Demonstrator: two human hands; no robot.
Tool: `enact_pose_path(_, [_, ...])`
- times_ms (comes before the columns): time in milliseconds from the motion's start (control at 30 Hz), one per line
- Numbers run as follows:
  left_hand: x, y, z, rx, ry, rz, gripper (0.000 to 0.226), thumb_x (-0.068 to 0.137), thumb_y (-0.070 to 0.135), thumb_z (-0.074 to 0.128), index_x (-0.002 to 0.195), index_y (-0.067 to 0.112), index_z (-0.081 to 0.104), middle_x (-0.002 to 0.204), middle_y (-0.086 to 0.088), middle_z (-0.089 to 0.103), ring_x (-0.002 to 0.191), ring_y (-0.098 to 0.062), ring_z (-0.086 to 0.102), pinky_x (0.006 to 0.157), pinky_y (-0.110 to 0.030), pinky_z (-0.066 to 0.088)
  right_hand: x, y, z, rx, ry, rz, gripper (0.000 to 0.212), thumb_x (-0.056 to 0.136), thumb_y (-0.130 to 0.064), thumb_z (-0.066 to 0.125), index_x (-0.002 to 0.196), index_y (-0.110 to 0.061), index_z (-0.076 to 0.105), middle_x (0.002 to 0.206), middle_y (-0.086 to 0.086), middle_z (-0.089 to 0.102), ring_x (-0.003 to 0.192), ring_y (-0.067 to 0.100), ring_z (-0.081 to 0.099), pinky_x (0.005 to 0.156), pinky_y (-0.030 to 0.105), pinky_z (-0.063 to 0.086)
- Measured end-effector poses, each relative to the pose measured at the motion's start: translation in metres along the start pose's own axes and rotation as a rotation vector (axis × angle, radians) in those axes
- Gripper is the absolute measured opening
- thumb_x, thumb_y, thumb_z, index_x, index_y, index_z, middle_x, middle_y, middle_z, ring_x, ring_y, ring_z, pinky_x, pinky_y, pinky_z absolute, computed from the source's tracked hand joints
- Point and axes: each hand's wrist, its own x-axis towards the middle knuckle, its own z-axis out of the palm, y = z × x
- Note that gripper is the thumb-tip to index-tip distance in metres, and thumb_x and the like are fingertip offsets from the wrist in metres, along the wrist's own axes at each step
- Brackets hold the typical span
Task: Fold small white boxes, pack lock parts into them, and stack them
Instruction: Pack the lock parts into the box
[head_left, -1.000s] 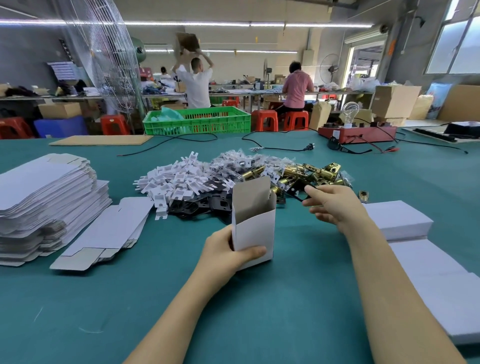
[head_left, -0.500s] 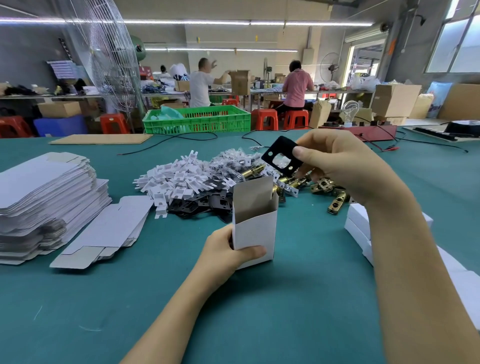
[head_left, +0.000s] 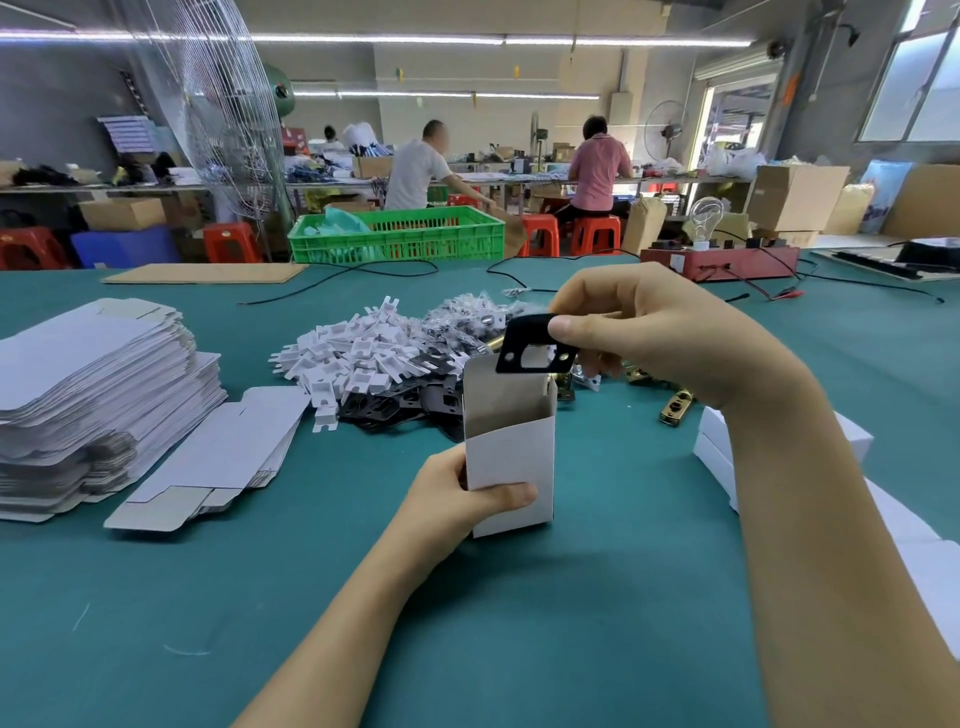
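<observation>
The small white box (head_left: 511, 462) stands upright on the green counter (head_left: 597, 623), top open, its rear flap sticking straight up. The left hand (head_left: 457, 499) steadies it from the near-left side, fingers wrapped round the back and thumb pressed across the front wall, so that hand is clamped on the box. Right above the opening hangs a black plate (head_left: 532, 351) with a rectangular window and a small hole at each end, tilted, its lower edge overlapping the raised flap. The right hand (head_left: 660, 338) pinches the plate's upper edge between thumb and fingers (head_left: 571, 328), a firm grasp.

Just behind the box lies the parts heap: black plates (head_left: 405, 408) flat on the counter, white plastic pieces (head_left: 358, 353) piled up behind them, brass latch parts (head_left: 675, 408) showing past the right wrist. Out to the left there's a tall stack of flat box blanks (head_left: 93, 384), with a few more blanks (head_left: 218, 457) fanned out beside it. On the right, partly hidden by the forearm, sit finished white boxes (head_left: 717, 447). At the far edge of the counter, a green crate (head_left: 397, 236).
</observation>
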Motion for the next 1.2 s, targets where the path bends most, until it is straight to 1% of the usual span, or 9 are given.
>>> enact_pose_path(133, [0.000, 0.001, 0.001, -0.039, -0.027, -0.001, 0.034, 0.066, 0.022, 0.081, 0.099, 0.027, 0.075, 0.100, 0.001, 0.076, 0.095, -0.016, 0.071, 0.081, -0.027, 0.056, 0.006, 0.000, 0.009, -0.125, -0.050, 0.006, 0.007, 0.090, -0.014, 0.066, 0.091, -0.008, 0.070, 0.047, -0.017, 0.054, 0.044, -0.001, 0.048, 0.047, 0.006, 0.034])
enact_pose_path(333, [0.001, 0.000, 0.002, -0.083, -0.009, -0.008, 0.031, 0.065, 0.018, 0.080, 0.096, 0.019, 0.075, 0.095, -0.002, 0.076, 0.088, -0.014, 0.070, 0.079, -0.029, 0.056, 0.015, -0.003, 0.024, -0.365, -0.113, -0.020, 0.007, 0.087, -0.018, 0.069, 0.083, -0.023, 0.071, 0.069, -0.008, 0.068, 0.056, 0.003, 0.058, 0.057, 0.020, 0.049])
enact_pose_path(533, [0.001, 0.001, 0.002, -0.114, 0.020, -0.015, 0.034, 0.063, 0.018, 0.080, 0.097, 0.019, 0.074, 0.094, -0.002, 0.076, 0.086, -0.012, 0.071, 0.075, -0.025, 0.056, 0.022, 0.001, 0.042, -0.503, -0.126, -0.005, 0.007, 0.084, -0.018, 0.072, 0.088, -0.022, 0.076, 0.067, -0.016, 0.062, 0.057, -0.009, 0.054, 0.051, 0.002, 0.036])
enact_pose_path(667, [0.002, 0.002, 0.002, -0.119, 0.022, -0.026, 0.035, 0.063, 0.019, 0.079, 0.097, 0.019, 0.074, 0.097, -0.004, 0.076, 0.087, -0.013, 0.070, 0.077, -0.027, 0.056, 0.023, 0.005, 0.044, -0.494, -0.153, 0.019, 0.007, 0.083, -0.017, 0.072, 0.088, -0.021, 0.075, 0.077, -0.010, 0.068, 0.063, -0.007, 0.056, 0.052, 0.002, 0.037])
enact_pose_path(800, [0.002, 0.003, 0.002, -0.109, 0.008, -0.022, 0.040, 0.065, 0.020, 0.079, 0.104, 0.017, 0.073, 0.101, -0.005, 0.076, 0.097, -0.023, 0.070, 0.087, -0.037, 0.056, 0.021, 0.007, 0.033, -0.368, -0.131, 0.024, 0.006, 0.083, -0.017, 0.072, 0.088, -0.020, 0.075, 0.073, -0.013, 0.068, 0.060, -0.010, 0.057, 0.055, 0.005, 0.040])
enact_pose_path(900, [0.001, 0.003, 0.002, -0.105, -0.002, -0.022, 0.039, 0.066, 0.019, 0.079, 0.105, 0.016, 0.073, 0.102, -0.005, 0.076, 0.099, -0.025, 0.070, 0.088, -0.036, 0.055, 0.016, 0.008, 0.022, -0.261, -0.076, 0.025, 0.006, 0.085, -0.015, 0.070, 0.088, -0.014, 0.075, 0.074, 0.000, 0.072, 0.060, 0.005, 0.061, 0.054, 0.011, 0.044])
enact_pose_path(967, [0.001, 0.002, 0.001, -0.097, 0.004, -0.021, 0.035, 0.070, 0.013, 0.082, 0.104, 0.016, 0.073, 0.101, -0.003, 0.076, 0.098, -0.022, 0.070, 0.085, -0.032, 0.056, 0.013, 0.011, 0.014, -0.146, 0.021, 0.029, 0.007, 0.087, -0.014, 0.069, 0.087, -0.009, 0.074, 0.074, 0.005, 0.073, 0.054, 0.006, 0.057, 0.050, 0.010, 0.042])
enact_pose_path(1067, [0.003, 0.001, 0.001, -0.085, 0.026, -0.028, 0.028, 0.078, 0.003, 0.079, 0.102, 0.017, 0.074, 0.099, -0.001, 0.076, 0.095, -0.018, 0.071, 0.080, -0.025, 0.057, 0.009, 0.023, -0.001, -0.056, 0.200, 0.109, 0.014, 0.090, -0.021, 0.066, 0.084, -0.010, 0.072, 0.075, 0.002, 0.073, 0.053, 0.006, 0.055, 0.047, 0.012, 0.041])
enact_pose_path(1200, [0.003, 0.000, 0.001, -0.136, 0.090, -0.019, 0.027, 0.076, 0.003, 0.080, 0.097, 0.019, 0.074, 0.094, 0.002, 0.077, 0.087, -0.012, 0.073, 0.068, -0.019, 0.056, 0.005, 0.051, -0.015, -0.077, 0.351, 0.281, 0.018, 0.092, -0.026, 0.061, 0.081, -0.015, 0.071, 0.070, -0.003, 0.072, 0.051, 0.002, 0.057, 0.052, 0.021, 0.042])
